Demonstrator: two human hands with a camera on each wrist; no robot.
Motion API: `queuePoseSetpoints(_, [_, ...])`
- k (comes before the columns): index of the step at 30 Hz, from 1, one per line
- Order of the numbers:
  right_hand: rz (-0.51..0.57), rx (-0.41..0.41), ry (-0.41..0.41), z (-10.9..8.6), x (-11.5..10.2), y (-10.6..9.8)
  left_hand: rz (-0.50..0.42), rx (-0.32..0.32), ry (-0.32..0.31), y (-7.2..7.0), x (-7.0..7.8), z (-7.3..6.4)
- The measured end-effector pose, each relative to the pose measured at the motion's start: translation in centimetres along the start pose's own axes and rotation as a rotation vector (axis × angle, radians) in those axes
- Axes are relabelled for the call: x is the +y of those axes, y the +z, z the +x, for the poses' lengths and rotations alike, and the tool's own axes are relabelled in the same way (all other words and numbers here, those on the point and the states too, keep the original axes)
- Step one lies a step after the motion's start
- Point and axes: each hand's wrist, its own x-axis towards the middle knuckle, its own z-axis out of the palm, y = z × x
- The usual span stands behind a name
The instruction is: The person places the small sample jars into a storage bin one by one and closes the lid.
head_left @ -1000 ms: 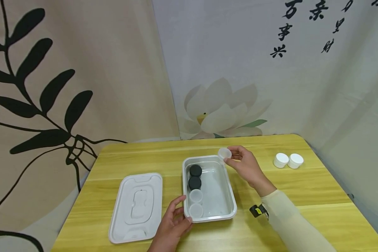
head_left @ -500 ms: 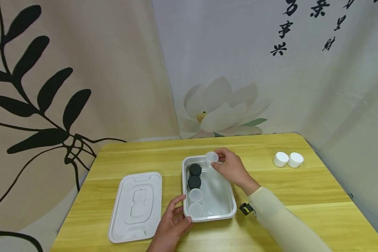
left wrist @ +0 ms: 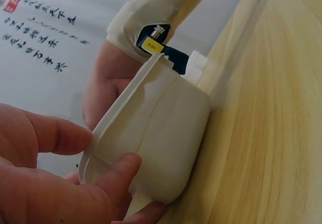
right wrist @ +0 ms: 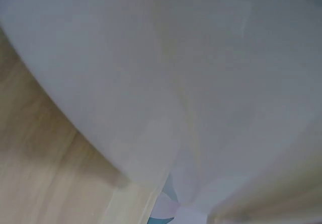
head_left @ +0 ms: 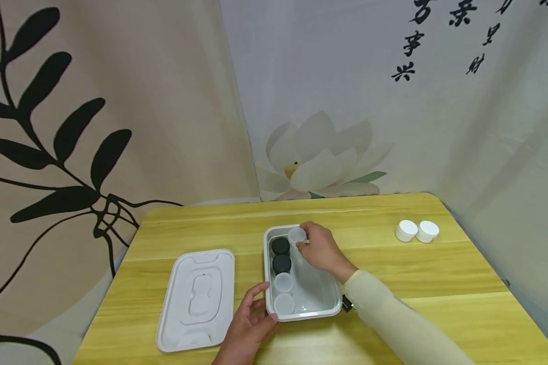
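Observation:
My right hand [head_left: 321,248] pinches a small round translucent tub [head_left: 297,234] inside the far end of a white plastic food box [head_left: 315,299]. Just left of that tub, a black round piece [head_left: 280,246] and another black one [head_left: 281,264] stand along the box's left wall. Nearer me in this row are two translucent round tubs [head_left: 284,304]. With fingers and thumb, my left hand [head_left: 251,327] grips the box's near left corner. The left wrist view shows its fingertips on the rim and outer wall [left wrist: 166,123]. A blurred pale surface fills most of the right wrist view; no right hand shows there.
The white box lid [head_left: 196,299] lies flat on the wooden table [head_left: 370,213], left of the box. Two white round pieces [head_left: 406,230] stand side by side at the far right. A printed cloth backdrop [head_left: 187,101] hangs behind the table.
The right hand has carried the translucent tub leftward over the box's far edge and down into its far left part, beside the black pieces. The left hand has kept its grip on the corner.

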Motion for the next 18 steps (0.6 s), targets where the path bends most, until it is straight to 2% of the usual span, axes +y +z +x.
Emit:
queuePoseSetpoints(8, [-0.113,-0.035,-0.027,0.02,-0.12,0.46,0.015,0.011,-0.002,0.02,-0.13,0.08])
queuePoseSetpoints(18, [-0.218,-0.134,-0.028,-0.09,-0.46,0.67,0.017,0.038,0.008,0.10,-0.18,0.23])
